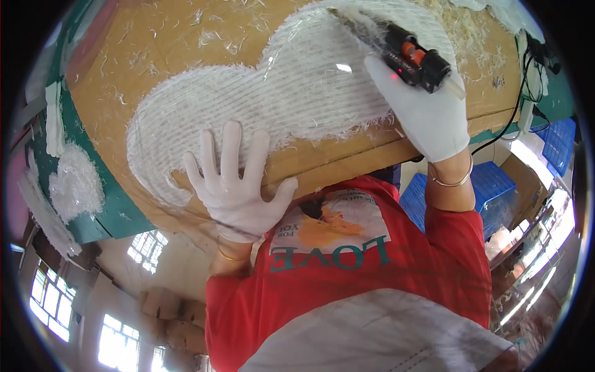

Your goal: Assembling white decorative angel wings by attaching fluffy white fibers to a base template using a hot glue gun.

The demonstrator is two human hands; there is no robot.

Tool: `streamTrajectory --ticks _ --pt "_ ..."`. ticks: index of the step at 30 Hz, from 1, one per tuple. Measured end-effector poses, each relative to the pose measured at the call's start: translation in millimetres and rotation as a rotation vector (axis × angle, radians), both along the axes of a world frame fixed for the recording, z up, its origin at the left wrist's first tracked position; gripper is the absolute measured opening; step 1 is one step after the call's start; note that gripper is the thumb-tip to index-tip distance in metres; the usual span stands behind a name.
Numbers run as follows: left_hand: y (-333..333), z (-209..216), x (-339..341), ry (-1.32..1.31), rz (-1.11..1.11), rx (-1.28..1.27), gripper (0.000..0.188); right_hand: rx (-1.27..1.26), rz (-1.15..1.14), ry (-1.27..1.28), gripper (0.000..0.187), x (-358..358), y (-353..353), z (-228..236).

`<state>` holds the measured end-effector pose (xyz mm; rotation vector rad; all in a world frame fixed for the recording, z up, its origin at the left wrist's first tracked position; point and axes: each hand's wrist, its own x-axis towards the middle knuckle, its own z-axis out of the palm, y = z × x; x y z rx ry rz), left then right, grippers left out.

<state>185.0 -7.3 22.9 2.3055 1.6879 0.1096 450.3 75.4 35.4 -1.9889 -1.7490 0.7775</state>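
Note:
A large white textile piece with a ribbed surface (pixel 297 87), wavy outline and shaggy edges lies on a brown board. My left hand (pixel 238 192), in a white glove, rests with fingers spread at its near edge, fingertips on the fabric. My right hand (pixel 427 115), also gloved, is closed around a black handheld tool with orange parts (pixel 412 56). The tool's far end points to the upper left, over the far edge of the piece, where white fibres blur its tip. A small red light shows on the tool's body. What kind of tool it is, I cannot tell.
Loose white fibres lie over the brown board (pixel 155 43), thickest at the far right. Green table surface (pixel 130 214) shows beyond its left edge, with a fluffy white clump (pixel 77 183) on it. A black cable (pixel 514 124) hangs at the right, near blue crates (pixel 496 186).

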Motion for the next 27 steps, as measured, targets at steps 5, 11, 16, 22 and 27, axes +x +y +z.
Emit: streamTrajectory --ticks 5,11,16,22,27 --pt "-1 5 4 0.056 0.022 -0.050 0.081 -0.045 -0.023 0.074 0.025 -7 -4 6" --pt "0 3 1 0.062 0.019 -0.063 0.081 0.254 0.052 0.002 0.032 6 -1 -10" --pt "-3 1 -1 0.050 0.021 -0.075 0.081 0.085 -0.046 0.191 0.032 -1 -7 -1" --pt "-1 4 -2 0.063 0.010 -0.094 0.082 0.017 -0.126 0.507 0.024 4 -7 14" --pt "-1 2 -2 0.037 0.026 -0.100 0.080 -0.139 -0.199 0.563 0.025 8 -3 21"
